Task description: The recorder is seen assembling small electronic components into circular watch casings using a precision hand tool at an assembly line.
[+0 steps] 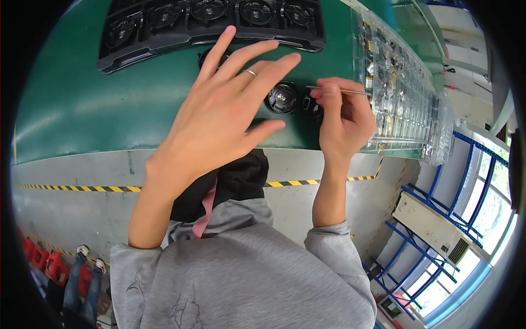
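Observation:
My left hand (222, 107) is over the green table with its fingers spread and nothing in it; one finger wears a ring. Its fingers partly hide a dark round part (204, 58) behind them. Just right of its fingertips a black round part (282, 97) with a shiny centre lies on the table. My right hand (346, 112) is closed on a thin metal tool (339, 90), its pointed end toward the left; whether it has one prong or two I cannot tell. Beside the right fingers is a smaller black part (312, 107), partly covered by them.
A black tray (203, 39) with several round black parts in its pockets lies at the far side. Stacked clear plastic trays (402, 93) with small parts stand at the right. The green table (98, 109) ends close to my body. Behind at the lower left, another person's legs (82, 285) show.

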Action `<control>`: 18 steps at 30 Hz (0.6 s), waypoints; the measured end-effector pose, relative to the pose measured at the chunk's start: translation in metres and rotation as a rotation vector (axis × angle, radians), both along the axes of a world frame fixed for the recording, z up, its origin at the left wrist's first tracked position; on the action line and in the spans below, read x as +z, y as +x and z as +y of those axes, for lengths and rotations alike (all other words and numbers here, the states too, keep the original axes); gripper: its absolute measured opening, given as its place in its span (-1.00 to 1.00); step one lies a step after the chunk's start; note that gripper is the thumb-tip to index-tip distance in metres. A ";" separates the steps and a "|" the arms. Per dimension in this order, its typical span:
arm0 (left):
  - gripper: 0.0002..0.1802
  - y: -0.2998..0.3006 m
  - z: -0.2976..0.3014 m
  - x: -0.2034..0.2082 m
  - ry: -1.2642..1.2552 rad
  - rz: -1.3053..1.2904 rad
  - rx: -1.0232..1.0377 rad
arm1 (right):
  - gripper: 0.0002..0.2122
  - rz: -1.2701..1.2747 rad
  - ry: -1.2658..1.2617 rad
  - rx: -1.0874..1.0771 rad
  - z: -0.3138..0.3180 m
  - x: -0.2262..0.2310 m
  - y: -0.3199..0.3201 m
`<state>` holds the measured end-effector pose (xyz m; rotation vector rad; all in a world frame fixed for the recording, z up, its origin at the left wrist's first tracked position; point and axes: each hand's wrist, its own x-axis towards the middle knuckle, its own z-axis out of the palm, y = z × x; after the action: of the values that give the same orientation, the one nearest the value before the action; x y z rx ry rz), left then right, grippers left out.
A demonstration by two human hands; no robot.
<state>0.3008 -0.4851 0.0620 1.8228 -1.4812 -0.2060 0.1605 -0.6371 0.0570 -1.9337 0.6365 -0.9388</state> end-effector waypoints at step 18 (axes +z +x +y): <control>-0.03 -0.008 -0.010 -0.013 -0.079 0.010 0.082 | -0.97 0.179 -0.400 0.242 -0.010 -0.002 0.013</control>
<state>0.2930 -0.4951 0.0492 1.8123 -1.3854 -0.1141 0.1737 -0.6466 0.0547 -2.4082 0.3165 -0.7873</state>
